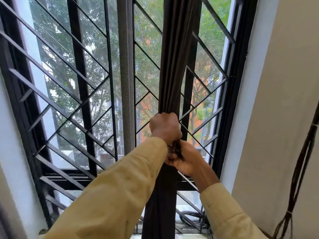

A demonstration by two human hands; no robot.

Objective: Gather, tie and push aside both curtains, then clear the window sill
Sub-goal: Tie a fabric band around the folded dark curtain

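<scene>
A dark brown curtain [174,69] hangs gathered into a narrow bunch in front of the right half of the window. My left hand [164,127] is closed in a fist around the bunch. Directly below it, my right hand [184,156] grips the same fabric, its fingers curled into the folds. Below my hands the curtain [159,200] drops straight down toward the sill. The window sill is mostly hidden behind my tan sleeves. No second curtain is in view.
A black metal grille [72,94] with diagonal bars covers the window. A grey mesh strip [126,75] runs down the centre. Black cables [191,219] lie at the sill on the lower right. A dark cord [300,169] hangs on the cream wall at right.
</scene>
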